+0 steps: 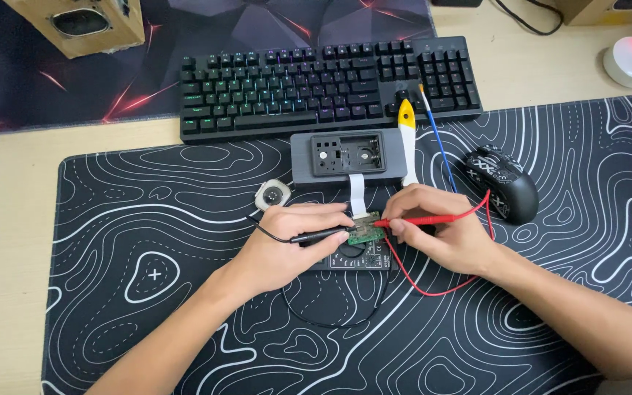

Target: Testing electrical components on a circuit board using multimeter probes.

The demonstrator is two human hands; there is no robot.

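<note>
Left hand grips black probe, right hand red probe (tips on circuit board).

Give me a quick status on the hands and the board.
Left hand holds black probe, right hand red probe. Both tips on green circuit board. Nothing blocking.

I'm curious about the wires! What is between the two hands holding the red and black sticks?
In the head view, a small green circuit board lies between the left hand and the right hand; both probe tips meet on it.
</note>
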